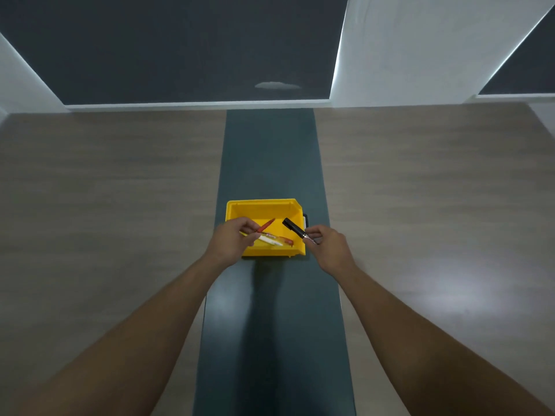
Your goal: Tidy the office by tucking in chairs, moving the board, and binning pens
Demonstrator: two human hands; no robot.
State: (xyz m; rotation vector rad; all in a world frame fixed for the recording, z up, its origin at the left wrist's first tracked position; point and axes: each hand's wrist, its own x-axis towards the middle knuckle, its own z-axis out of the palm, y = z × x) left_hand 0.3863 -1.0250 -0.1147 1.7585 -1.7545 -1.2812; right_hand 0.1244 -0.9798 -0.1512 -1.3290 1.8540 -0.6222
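A yellow plastic bin (261, 207) stands on the dark green strip (270, 151) that runs down the middle of the table. My left hand (231, 240) hovers over the bin's near left corner and pinches a red pen (267, 225) that points into the bin. My right hand (326, 244), at the bin's near right corner, holds a black marker (292, 226) by its end, tilted over the bin. Inside the bin lie a white pen (271, 241) and an orange-tipped pen (286, 240).
The wooden table top (120, 190) spreads to both sides of the strip. Behind the table's far edge are dark wall panels (180, 49) and a white column (420, 49). A small dark object (305, 219) peeks out behind the bin's right side.
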